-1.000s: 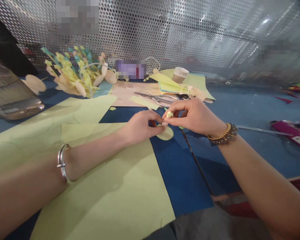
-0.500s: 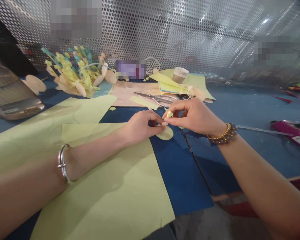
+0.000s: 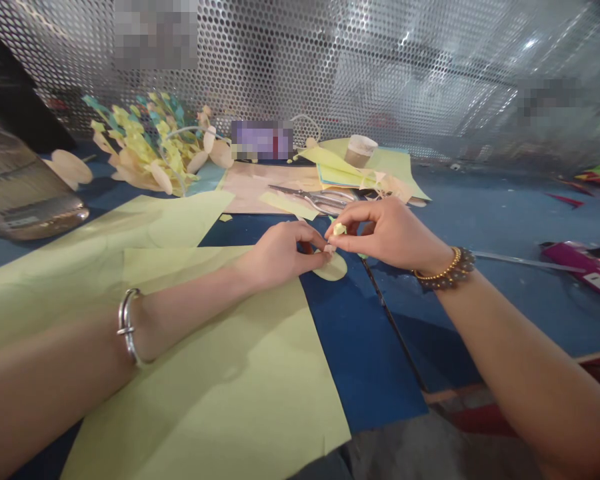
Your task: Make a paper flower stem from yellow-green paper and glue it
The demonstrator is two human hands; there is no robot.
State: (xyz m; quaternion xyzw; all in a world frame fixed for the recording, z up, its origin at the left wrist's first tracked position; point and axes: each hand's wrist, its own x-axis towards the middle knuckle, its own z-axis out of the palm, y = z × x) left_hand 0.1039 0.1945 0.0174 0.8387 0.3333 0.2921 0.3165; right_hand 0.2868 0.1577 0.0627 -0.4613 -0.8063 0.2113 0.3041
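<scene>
My right hand (image 3: 380, 230) is closed, with a small crumpled yellow paper piece (image 3: 339, 229) showing between thumb and fingers. From the left, my left hand (image 3: 290, 250) meets it in a pinch. At the left fingertips is a tiny pale pink piece (image 3: 329, 249); whether both hands touch it I cannot tell. Just below them sits a round yellow paper disc (image 3: 332, 268), partly covered by the left fingers. Under my left forearm lies a large yellow paper sheet (image 3: 220, 387).
Silver scissors (image 3: 325, 199) lie open beyond my hands. A paper-flower bunch (image 3: 155, 147) and a big clear bottle (image 3: 20, 183) stand left. A cup (image 3: 361, 151) sits on stacked paper at the back. A purple glue gun (image 3: 583, 263) is right, before a perforated metal screen (image 3: 300, 67).
Almost nothing differs. Both hands keep the same pinched pose beside the disc, and my left wrist with its bangle has shifted very slightly.
</scene>
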